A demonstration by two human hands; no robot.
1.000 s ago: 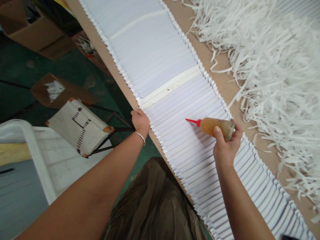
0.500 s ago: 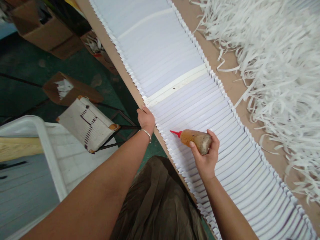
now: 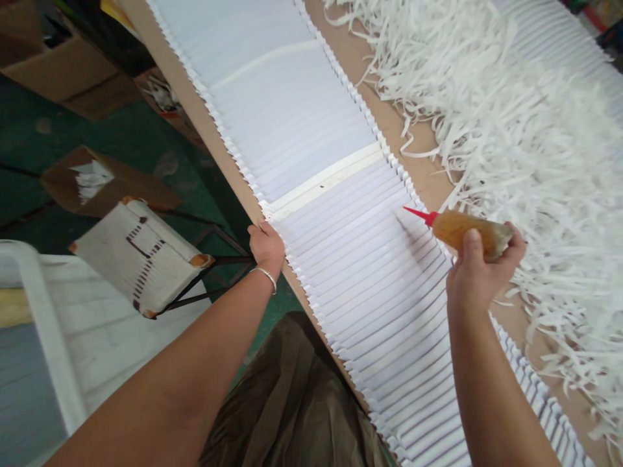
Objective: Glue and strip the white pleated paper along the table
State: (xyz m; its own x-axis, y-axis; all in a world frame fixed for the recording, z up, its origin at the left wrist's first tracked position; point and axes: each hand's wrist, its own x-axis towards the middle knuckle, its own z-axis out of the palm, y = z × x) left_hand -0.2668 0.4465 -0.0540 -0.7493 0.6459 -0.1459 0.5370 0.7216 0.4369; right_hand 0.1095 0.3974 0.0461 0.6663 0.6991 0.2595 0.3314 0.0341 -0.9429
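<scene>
A long band of overlapped white paper sheets (image 3: 311, 130) runs diagonally along a brown table (image 3: 428, 178). My right hand (image 3: 479, 269) is closed round a squeeze bottle of brownish glue (image 3: 467, 232) with a red nozzle, whose tip hovers over the sheets near their far edge. My left hand (image 3: 265, 245), a bracelet on its wrist, presses its fingers on the near edge of the sheets at the table's rim, just below a cream strip (image 3: 324, 181) crossing the band.
A big heap of white paper strips (image 3: 525, 130) covers the table's right side. Left of the table, on a green floor, stand a stool with a white worn seat (image 3: 139, 256), cardboard boxes (image 3: 73, 71) and a white plastic frame (image 3: 43, 318).
My right hand swept the glue bottle first toward the near edge of the sheets, then back across to the far edge. My left hand stayed at the near edge.
</scene>
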